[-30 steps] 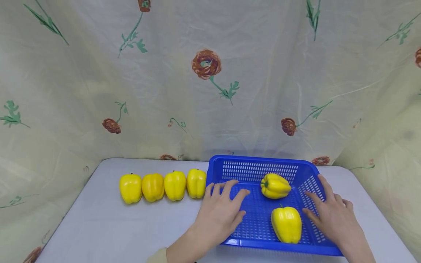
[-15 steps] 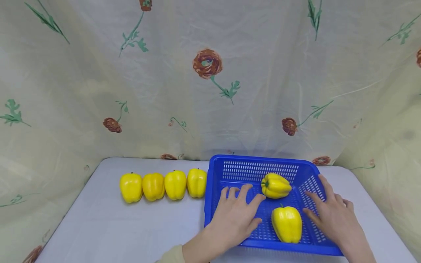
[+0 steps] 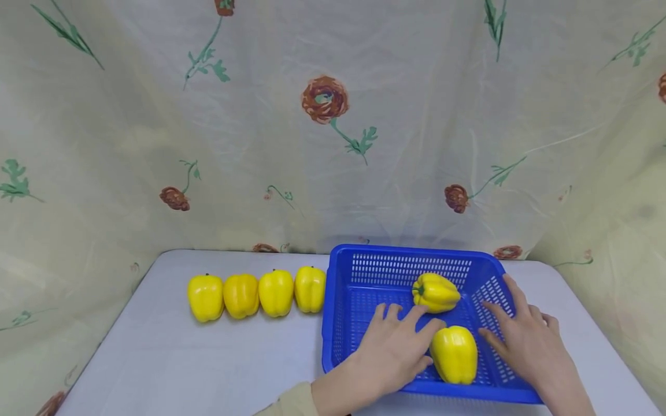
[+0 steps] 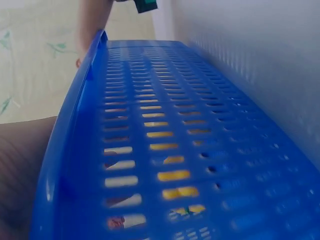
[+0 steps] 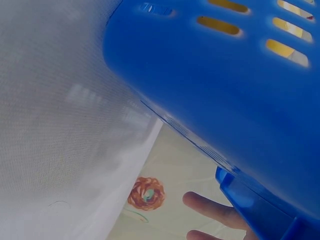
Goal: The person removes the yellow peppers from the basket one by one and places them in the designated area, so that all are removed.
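The blue plastic basket [image 3: 350, 300] has slotted sides and stands on the right of the table. One yellow bell pepper [image 3: 454, 355] sits upright near its front wall, and another yellow bell pepper [image 3: 436, 293] lies on its side towards the back. My left hand [image 3: 391, 353] reaches over the front rim with spread fingers, the index fingertip right at the front pepper's top and another fingertip close to the rear one. My right hand [image 3: 531, 341] holds the basket's right rim, with some digits inside and some fingers [image 5: 212, 207] outside the wall.
In a row left of the basket stand several more yellow bell peppers [image 3: 276, 293], the rightmost close to its wall. The white table [image 3: 208, 364] is backed by a floral curtain [image 3: 395, 190].
My left hand has moved right and slightly nearer, from the basket's left side to the front pepper. My right hand has stayed on the rim, and the peppers have not moved.
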Tool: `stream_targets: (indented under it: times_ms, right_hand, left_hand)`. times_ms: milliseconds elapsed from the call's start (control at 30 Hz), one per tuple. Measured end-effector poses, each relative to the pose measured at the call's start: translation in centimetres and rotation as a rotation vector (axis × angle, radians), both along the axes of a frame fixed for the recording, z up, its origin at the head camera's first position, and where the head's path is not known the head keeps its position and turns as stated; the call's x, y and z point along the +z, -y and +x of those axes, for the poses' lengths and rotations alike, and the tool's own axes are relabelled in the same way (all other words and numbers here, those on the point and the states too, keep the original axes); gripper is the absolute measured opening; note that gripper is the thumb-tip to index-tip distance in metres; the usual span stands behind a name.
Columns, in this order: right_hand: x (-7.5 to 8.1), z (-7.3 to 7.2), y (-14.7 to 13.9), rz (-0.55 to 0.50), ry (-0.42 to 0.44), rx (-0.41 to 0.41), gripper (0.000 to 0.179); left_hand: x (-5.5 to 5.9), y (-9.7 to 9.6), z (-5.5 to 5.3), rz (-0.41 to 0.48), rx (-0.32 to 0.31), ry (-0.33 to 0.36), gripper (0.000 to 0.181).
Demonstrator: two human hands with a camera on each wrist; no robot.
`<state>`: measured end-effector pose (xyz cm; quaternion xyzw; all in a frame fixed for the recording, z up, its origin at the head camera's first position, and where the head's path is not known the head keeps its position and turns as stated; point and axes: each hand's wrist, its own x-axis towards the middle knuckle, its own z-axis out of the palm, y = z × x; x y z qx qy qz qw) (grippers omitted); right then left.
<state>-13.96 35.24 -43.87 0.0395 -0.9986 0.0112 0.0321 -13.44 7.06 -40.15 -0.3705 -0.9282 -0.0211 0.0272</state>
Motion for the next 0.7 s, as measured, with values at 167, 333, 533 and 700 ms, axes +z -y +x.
stream_targets:
  times_ms: [167,333,533,700]
  right_hand:
    - [0.0,0.0,0.0,0.005,-0.009,0.001,0.06]
    - [-0.1,0.0,0.0,0.004,-0.013,0.003,0.06]
    - [-0.1,0.1,0.0,0.002,-0.026,0.013,0.059]
    - [-0.1,0.1,0.0,-0.002,-0.018,0.009,0.06]
  left_hand:
    - [0.0,-1.2,-0.2,0.023,-0.003,-0.018,0.057]
    - [-0.3,-2.5,-0.4,-0.012,-0.002,0.024,0.064]
    - [-0.6,-3.5,-0.7,-0.063,-0.04,0.066,0.062]
    - [-0.8,-3.9,-0.9,-0.078,-0.073,0.055,0.054]
